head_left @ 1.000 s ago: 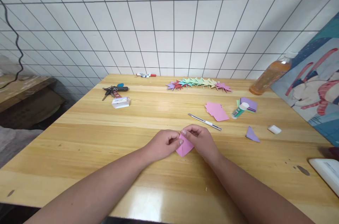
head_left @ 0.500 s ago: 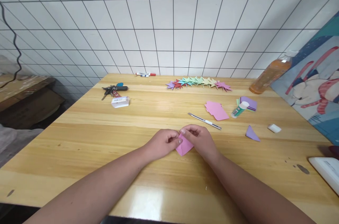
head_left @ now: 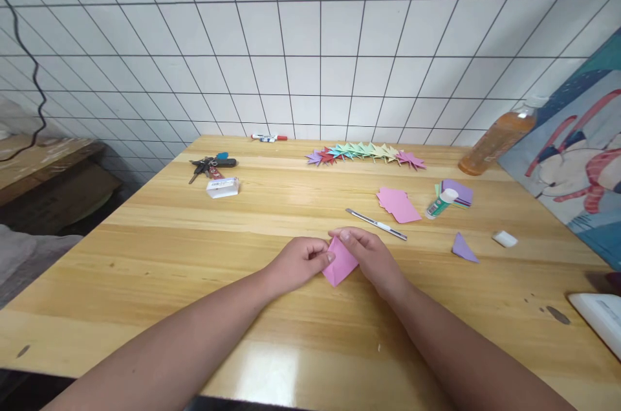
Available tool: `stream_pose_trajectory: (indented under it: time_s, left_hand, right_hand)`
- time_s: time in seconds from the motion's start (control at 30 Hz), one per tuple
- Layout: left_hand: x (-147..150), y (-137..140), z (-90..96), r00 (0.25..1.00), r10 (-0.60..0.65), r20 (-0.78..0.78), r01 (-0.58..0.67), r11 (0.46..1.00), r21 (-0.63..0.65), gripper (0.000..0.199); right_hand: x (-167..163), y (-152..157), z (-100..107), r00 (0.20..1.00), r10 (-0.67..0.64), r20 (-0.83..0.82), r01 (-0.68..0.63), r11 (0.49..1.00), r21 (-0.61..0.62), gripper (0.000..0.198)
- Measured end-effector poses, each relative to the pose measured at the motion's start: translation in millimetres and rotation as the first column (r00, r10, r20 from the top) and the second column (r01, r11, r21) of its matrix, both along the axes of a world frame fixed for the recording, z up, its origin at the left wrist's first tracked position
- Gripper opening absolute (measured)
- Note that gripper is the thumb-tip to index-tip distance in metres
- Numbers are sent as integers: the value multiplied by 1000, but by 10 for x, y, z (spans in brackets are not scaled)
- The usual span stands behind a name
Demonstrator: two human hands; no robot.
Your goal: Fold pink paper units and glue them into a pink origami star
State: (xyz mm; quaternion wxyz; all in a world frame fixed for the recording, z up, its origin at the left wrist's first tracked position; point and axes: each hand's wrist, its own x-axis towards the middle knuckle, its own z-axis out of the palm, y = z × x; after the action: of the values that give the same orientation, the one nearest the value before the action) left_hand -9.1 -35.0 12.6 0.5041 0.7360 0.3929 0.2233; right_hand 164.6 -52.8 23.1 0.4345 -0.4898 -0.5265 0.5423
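A small folded piece of pink paper (head_left: 341, 265) is held between my two hands, low over the middle of the table. My left hand (head_left: 298, 263) pinches its left corner between thumb and fingers. On the right side, my right hand (head_left: 371, 257) grips the upper right edge, its thumb lying along the paper and the fingers behind it. Creases run down the paper's left part. Just beyond my hands lies a slim utility knife (head_left: 376, 224), and behind that a stack of pink paper pieces (head_left: 398, 205).
A glue stick (head_left: 441, 204) leans by coloured paper squares (head_left: 458, 192). A purple folded triangle (head_left: 464, 248) and a white eraser (head_left: 505, 239) lie right. Folded paper stars (head_left: 365, 152), markers (head_left: 269, 138), keys (head_left: 211, 165), a small box (head_left: 223, 188) and an orange-drink bottle (head_left: 499, 138) stand farther back.
My right thumb has shifted slightly up and right along the pink paper, baring more of its face. My left hand keeps its pinch. The view has shifted a little.
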Motion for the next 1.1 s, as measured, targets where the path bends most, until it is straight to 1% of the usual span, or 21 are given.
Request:
stream_pose_trajectory:
  time_s: [0.1, 0.17, 0.27, 0.37, 0.47, 0.57, 0.73, 0.83, 0.87, 0.93, 1.0, 1.07, 1.1]
  left_hand:
    - [8, -10, 9, 999, 40, -8, -40, 999, 4, 33]
    - [10, -18, 14, 999, 36, -22, -35, 999, 27, 35]
    - [9, -21, 14, 998, 8, -58, -2, 995, 100, 35]
    - [4, -11, 16, 995, -35, -89, 49, 986, 159, 35]
    - [-3, 4, 27, 988, -108, -113, 128, 975, 179, 35]
    - [-13, 17, 41, 980, -146, -132, 171, 966, 195, 33]
    - [-27, 10, 76, 977, -171, -129, 192, 964, 182, 34]
    - [-18, -24, 94, 991, -117, -57, 125, 978, 168, 28]
    - [-10, -36, 94, 996, -88, -19, 90, 986, 141, 26]
    - [7, -52, 84, 998, -35, 45, 33, 998, 49, 25]
    - [22, -48, 66, 997, 16, 78, -12, 999, -41, 29]
    - [27, -26, 54, 990, 95, 106, -86, 993, -84, 30]
    - [24, -10, 52, 981, 143, 128, -132, 987, -92, 29]
  right_hand:
    - [-13, -5, 10, 1000, 11, -24, -10, 1000, 13, 31]
    - [-34, -9, -6, 999, 36, -38, -36, 999, 9, 28]
    - [-56, -11, -34, 1000, 16, -27, -15, 999, 29, 23]
    - [-42, -7, -39, 1000, -21, -23, 21, 1000, 16, 22]
    - [-6, 4, -25, 994, -88, -62, 88, 996, 1, 22]
    - [20, 13, -15, 984, -155, -87, 156, 988, 6, 22]
    - [33, 13, -18, 991, -122, -57, 122, 993, 0, 22]
    - [40, 8, -14, 999, -43, 5, 43, 999, 21, 20]
    - [39, 5, -11, 1000, -8, 23, 8, 1000, 24, 20]
    - [25, -5, -5, 998, 38, 55, -40, 998, 39, 20]
    - [-4, -17, -2, 997, 38, 63, -41, 997, 61, 20]
    - [-43, -30, -6, 1000, 7, 13, -8, 998, 61, 19]
    - [-63, -37, -10, 1000, -8, -30, 9, 999, 41, 25]
